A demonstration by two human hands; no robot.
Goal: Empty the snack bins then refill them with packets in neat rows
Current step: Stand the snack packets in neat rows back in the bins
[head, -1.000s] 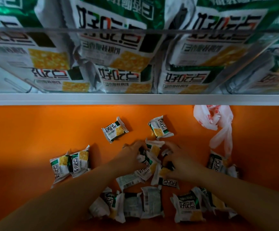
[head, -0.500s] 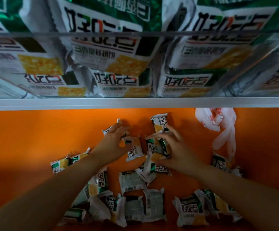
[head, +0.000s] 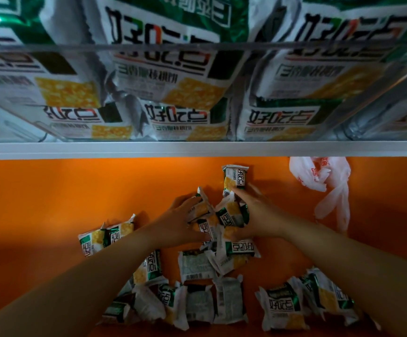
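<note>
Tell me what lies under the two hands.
A bunched cluster of snack packets sits between the left hand and right hand. Anything beneath the palms is hidden.

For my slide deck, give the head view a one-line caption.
Both hands, left and right, gather snack packets on an orange surface below stocked clear bins.
</note>
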